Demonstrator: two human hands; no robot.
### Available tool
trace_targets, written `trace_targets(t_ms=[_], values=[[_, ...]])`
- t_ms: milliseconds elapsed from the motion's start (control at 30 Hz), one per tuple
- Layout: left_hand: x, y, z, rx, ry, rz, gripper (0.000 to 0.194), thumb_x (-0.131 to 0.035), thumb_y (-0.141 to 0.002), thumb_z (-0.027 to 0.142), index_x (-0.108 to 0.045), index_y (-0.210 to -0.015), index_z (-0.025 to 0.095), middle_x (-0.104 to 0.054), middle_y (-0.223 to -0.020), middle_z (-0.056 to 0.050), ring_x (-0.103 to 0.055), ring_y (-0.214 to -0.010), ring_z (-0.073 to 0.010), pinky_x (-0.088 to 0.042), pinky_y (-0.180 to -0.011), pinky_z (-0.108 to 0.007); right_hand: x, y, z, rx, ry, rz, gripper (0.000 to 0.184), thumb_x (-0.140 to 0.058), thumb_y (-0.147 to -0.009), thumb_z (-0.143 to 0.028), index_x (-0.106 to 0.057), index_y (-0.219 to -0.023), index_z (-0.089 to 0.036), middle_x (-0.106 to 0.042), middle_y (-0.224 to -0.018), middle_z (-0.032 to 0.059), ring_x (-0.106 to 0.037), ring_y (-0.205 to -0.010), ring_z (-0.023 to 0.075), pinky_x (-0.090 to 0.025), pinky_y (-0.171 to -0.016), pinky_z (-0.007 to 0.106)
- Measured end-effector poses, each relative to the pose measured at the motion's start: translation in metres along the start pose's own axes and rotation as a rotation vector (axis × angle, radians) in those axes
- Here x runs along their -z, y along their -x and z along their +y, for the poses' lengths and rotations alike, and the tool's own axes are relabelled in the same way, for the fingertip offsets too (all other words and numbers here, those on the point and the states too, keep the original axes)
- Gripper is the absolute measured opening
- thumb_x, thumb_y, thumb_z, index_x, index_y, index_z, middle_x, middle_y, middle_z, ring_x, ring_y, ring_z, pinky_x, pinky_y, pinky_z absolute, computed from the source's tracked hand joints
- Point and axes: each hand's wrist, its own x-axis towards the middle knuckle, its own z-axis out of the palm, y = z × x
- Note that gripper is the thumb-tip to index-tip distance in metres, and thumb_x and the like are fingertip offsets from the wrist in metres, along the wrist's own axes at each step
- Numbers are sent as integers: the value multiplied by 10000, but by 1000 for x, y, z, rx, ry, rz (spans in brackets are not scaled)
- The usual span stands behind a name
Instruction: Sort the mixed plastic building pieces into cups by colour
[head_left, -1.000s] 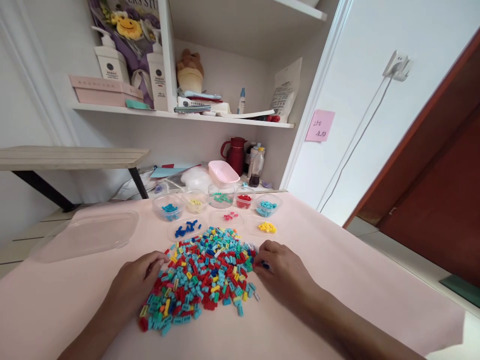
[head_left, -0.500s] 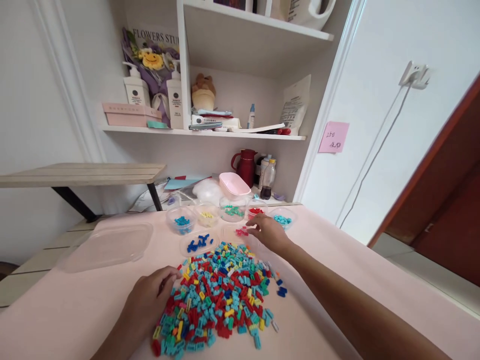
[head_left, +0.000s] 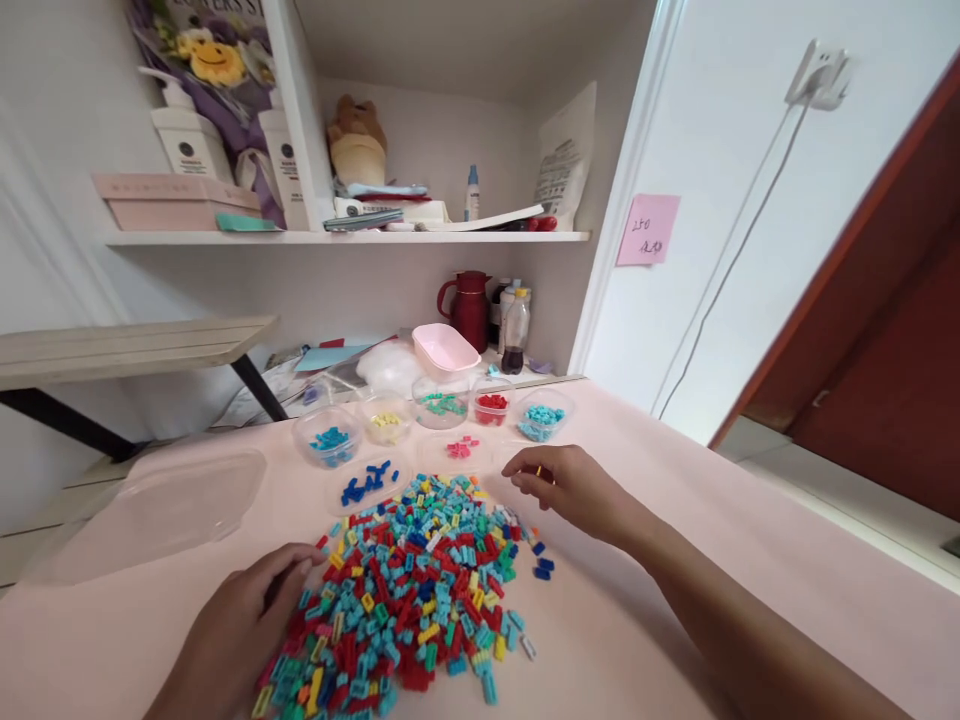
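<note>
A heap of small plastic building bricks (head_left: pixel 420 590) in red, turquoise, yellow, green and blue covers the middle of the table. At its left edge rests my left hand (head_left: pixel 255 600), thumb and forefinger apart, with nothing visible between them. My right hand (head_left: pixel 574 490) hovers beyond the heap's far right side, its fingers loosely bent and the tips apart. A tiny yellow spot shows among those fingers; I cannot make out what it is. Pink bricks (head_left: pixel 462 447) lie on a clear shallow lid just left of that hand.
Clear tubs behind the heap hold turquoise bricks (head_left: pixel 541 420), red bricks (head_left: pixel 492 406), green bricks (head_left: pixel 442 403), yellow bricks (head_left: pixel 386 425) and blue bricks (head_left: pixel 330 440). Dark blue bricks (head_left: pixel 369 484) lie on a lid. An upturned clear lid (head_left: pixel 187 500) is at left. A pink basin (head_left: pixel 446 350) stands behind.
My right hand has drawn back from above the pink bricks toward the right and nearer me. My left hand stays by the heap. The whole view has shifted and come closer.
</note>
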Motion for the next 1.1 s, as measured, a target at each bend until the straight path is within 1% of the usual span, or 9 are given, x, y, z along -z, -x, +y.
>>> trace_targets(t_ms=[100, 167, 333, 400, 567, 700, 833, 1000, 1100], values=[[0, -1, -1, 23, 4, 3, 277, -496, -789, 481, -702, -863, 311, -757, -917, 65, -698, -827, -164, -502, -657, -170, 8, 5, -4, 36, 140, -23, 252, -494, -815, -197, -700, -934, -279, -692, -877, -2, -611, -725, 143, -417, -620, 244], [0, -1, -2, 43, 3, 0, 282, -502, -781, 483, -704, -882, 312, -758, -925, 67, -698, -841, -165, -505, -671, -168, 10, 8, -5, 55, 193, -60, 285, -493, -803, -171, -704, -940, -305, -687, -896, -7, -605, -752, 144, -405, -637, 245], [-1, -3, -3, 18, -1, -16, 293, -495, -778, 479, -707, -880, 305, -761, -921, 64, -698, -860, -171, -514, -696, -172, 5, 12, -3, 146, 249, -183, 284, -542, -793, -203, -686, -995, -339, -667, -944, -7, -594, -767, 149, -380, -654, 256], [-1, -3, -3, 8, -12, -8, 290, -492, -778, 468, -709, -875, 301, -764, -911, 59, -700, -855, -177, -518, -694, -179, 3, 12, -2, 170, 245, -207, 289, -563, -780, -198, -680, -1007, -333, -660, -967, -1, -590, -766, 148, -371, -654, 256], [1, -1, -1, -3, -24, -8, 296, -476, -798, 473, -697, -888, 298, -758, -943, 52, -700, -863, -175, -516, -682, -176, 0, 11, -1, 178, 254, -222, 242, -594, -754, -195, -685, -951, -302, -655, -966, 5, -583, -746, 146, -352, -629, 250], [2, 2, 2, 14, -52, -19, 299, -461, -807, 471, -688, -905, 302, -759, -909, 56, -701, -836, -172, -510, -652, -175, -4, 10, -1, 188, 287, -227, 250, -593, -717, -176, -677, -923, -290, -649, -962, 5, -580, -754, 150, -334, -601, 243], [1, 2, 3, -5, -71, -13, 295, -452, -818, 467, -685, -899, 305, -757, -887, 61, -699, -825, -167, -503, -662, -176, -9, 10, -3, 196, 304, -220, 249, -588, -703, -170, -666, -913, -277, -638, -952, 3, -568, -746, 144, -327, -599, 239], [0, 3, 3, -17, -67, -2, 290, -460, -821, 463, -687, -900, 300, -756, -907, 54, -696, -832, -167, -502, -670, -179, -13, 10, -5, 221, 294, -216, 144, -571, -708, -155, -631, -811, -236, -620, -891, -4, -539, -714, 128, -312, -594, 229], [0, 4, 5, -17, -61, 3, 280, -465, -820, 450, -689, -894, 298, -757, -906, 52, -696, -838, -169, -504, -680, -184, -14, 10, -5, 231, 284, -212, 132, -569, -707, -137, -610, -794, -227, -614, -867, -10, -523, -698, 120, -304, -590, 226]])
